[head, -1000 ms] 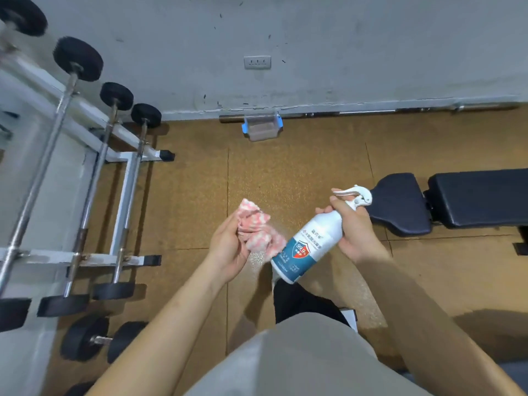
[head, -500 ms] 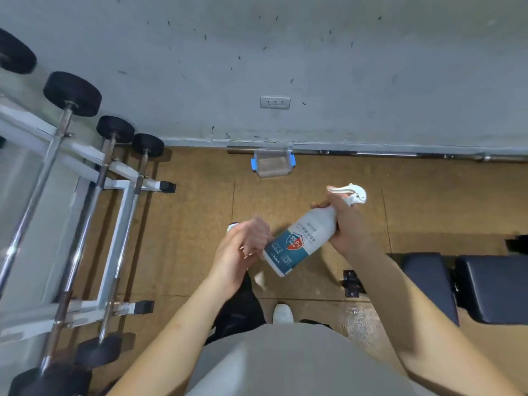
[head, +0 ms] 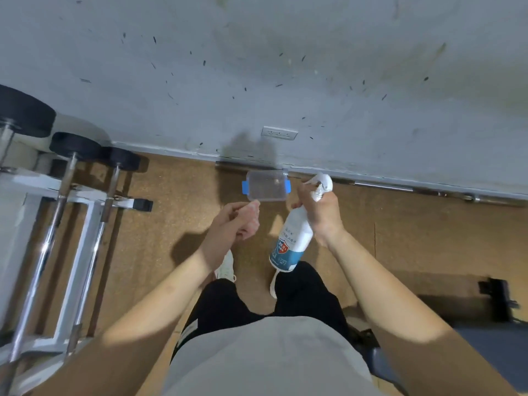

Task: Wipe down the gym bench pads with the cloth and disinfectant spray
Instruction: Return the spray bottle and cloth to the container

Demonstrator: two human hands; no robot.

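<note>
White spray bottle [head: 291,238] in fisted right hand [head: 323,215], cloth [head: 253,206] in curled left hand [head: 231,227].

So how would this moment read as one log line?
right hand: grips spray bottle by neck | left hand: curled, cloth unseen | bench pad: lower right, untouched

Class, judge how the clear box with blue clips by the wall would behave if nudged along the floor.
The clear box looks thin-walled and seemingly empty, so it is probably light and easily slid. Its low, flat shape suggests it won't roll or tip. The speckled floor may add some drag.
</note>
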